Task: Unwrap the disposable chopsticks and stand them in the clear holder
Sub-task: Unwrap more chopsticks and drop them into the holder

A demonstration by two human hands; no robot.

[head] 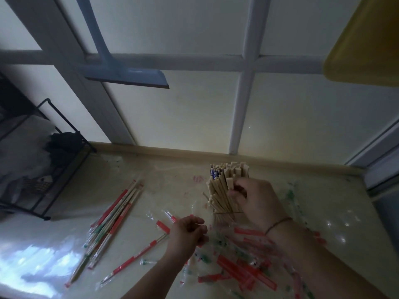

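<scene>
At two o'clock, the right hand (252, 199) pinches chopsticks (224, 186) into the clear holder (224, 216); seat them upright. Left hand (187, 231), loosely curled, holds nothing discernible.

Frosted window panes (194, 117) in pale frames rise behind a glossy counter (43, 255), black wire rack (54, 169) at left.

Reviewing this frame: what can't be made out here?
Head view only:
- Clear holder: its base hidden by the right hand and the wrappers.
- Left hand: whether it holds anything, fingers curl away.
- Yellow object: cut off by the frame edge.
- Wrapper print: too small.
</scene>
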